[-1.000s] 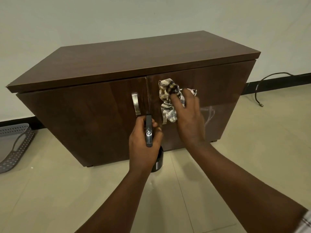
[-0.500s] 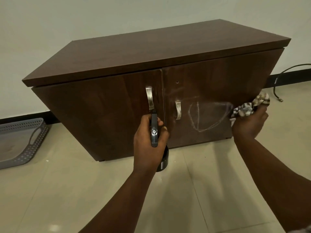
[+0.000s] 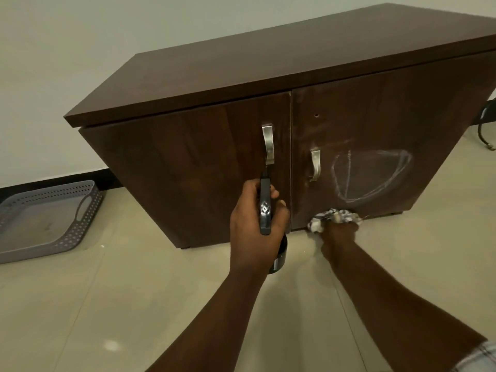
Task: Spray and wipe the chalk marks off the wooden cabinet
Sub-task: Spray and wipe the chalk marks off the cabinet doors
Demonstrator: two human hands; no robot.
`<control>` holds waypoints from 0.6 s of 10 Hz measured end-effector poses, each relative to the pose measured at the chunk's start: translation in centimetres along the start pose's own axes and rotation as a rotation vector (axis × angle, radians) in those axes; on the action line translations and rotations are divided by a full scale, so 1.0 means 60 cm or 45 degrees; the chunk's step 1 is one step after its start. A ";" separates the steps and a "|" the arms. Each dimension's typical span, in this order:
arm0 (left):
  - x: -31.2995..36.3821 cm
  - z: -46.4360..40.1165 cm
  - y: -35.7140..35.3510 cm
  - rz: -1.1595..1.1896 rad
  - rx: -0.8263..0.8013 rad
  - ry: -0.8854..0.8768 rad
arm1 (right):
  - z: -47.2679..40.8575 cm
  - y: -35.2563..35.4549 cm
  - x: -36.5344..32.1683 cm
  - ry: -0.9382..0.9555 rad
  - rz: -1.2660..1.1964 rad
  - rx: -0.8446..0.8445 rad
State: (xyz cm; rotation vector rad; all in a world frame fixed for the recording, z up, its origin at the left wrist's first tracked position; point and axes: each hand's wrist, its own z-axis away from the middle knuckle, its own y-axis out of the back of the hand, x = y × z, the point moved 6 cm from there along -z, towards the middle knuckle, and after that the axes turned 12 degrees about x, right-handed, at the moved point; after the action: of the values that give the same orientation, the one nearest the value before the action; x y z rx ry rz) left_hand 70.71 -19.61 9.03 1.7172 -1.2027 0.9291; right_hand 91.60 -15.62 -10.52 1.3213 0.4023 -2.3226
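A dark wooden cabinet (image 3: 188, 167) with two doors stands on the floor against the wall. White chalk marks (image 3: 373, 174) form a rounded outline on its right door, with faint smears near that door's handle (image 3: 315, 165). My left hand (image 3: 255, 226) grips a black spray bottle (image 3: 265, 210), its nozzle pointing at the cabinet front just below the left door's handle (image 3: 268, 143). My right hand (image 3: 339, 234) holds a patterned cloth (image 3: 332, 217) bunched against the bottom edge of the right door, below the chalk outline.
A grey perforated plastic tray (image 3: 45, 218) lies on the tiled floor to the left of the cabinet. A black cable (image 3: 484, 130) hangs by the wall at the far right. Beige floor tiles (image 3: 107, 304) spread out in front.
My right hand with the cloth swept from the door's middle out to the right, then down to the bottom edge. The view has come closer and shifted left. The bottle hand stayed put.
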 end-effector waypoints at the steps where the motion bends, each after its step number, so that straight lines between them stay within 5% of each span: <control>1: -0.002 -0.004 0.003 -0.020 0.011 -0.002 | 0.083 -0.037 -0.003 -0.171 0.089 -0.120; 6: 0.024 -0.002 0.020 -0.053 0.058 -0.046 | 0.131 -0.076 -0.107 -0.525 -0.310 -0.320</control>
State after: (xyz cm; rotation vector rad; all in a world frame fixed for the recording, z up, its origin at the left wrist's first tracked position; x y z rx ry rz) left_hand 69.96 -20.24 10.63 1.7954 -1.1721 0.9106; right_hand 86.37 -13.79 -0.88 0.6848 0.7198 -2.5572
